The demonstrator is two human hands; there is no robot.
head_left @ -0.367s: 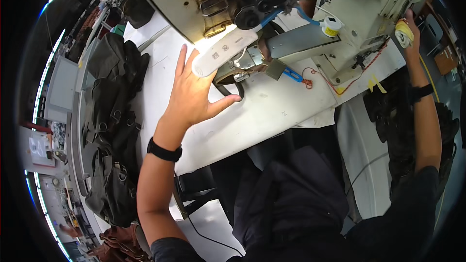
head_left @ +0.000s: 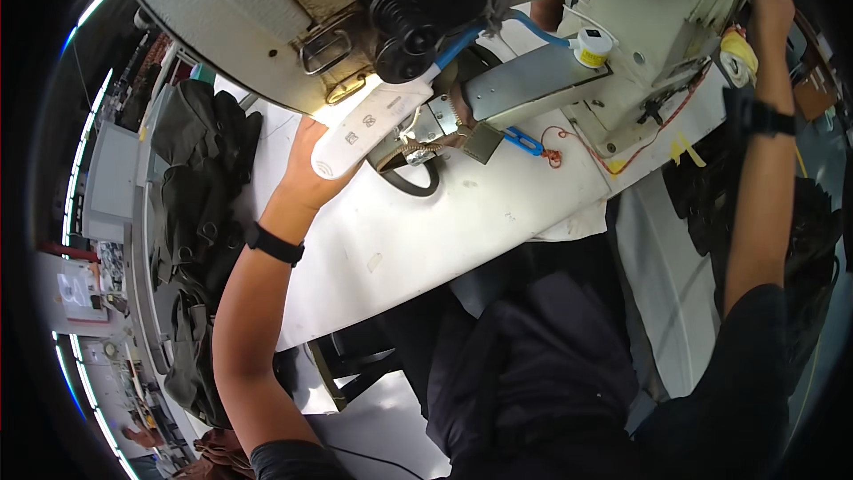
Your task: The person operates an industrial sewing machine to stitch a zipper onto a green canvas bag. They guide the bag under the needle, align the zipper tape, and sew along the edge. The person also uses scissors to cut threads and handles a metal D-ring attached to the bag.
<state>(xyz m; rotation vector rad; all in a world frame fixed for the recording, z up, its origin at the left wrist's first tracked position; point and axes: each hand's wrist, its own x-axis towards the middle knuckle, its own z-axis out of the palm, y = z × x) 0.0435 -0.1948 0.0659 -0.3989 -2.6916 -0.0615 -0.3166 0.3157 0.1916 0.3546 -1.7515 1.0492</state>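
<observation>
A large beige sewing machine (head_left: 231,27) fills the top of the view. My left hand (head_left: 311,160) is raised under its head, behind a long white lamp-like unit (head_left: 364,129) that hides the fingers. Beside that unit, a piece of dark fabric with a brown zipper (head_left: 458,124) and a black loop (head_left: 418,185) lies about the needle area. My right hand (head_left: 773,13) reaches up to the machine's far right end. What its fingers touch there cannot be made out.
Dark green bags (head_left: 191,213) are piled along the left of the white table (head_left: 426,240). A blue thread snipper (head_left: 522,140) with red cord lies near the machine base. A white round gauge-like device (head_left: 593,47) sits on the arm. Dark bags (head_left: 804,240) are at right.
My left hand has gone from spread in front of the white unit to behind it. My right hand has moved up along the machine's end. The view has shifted slightly.
</observation>
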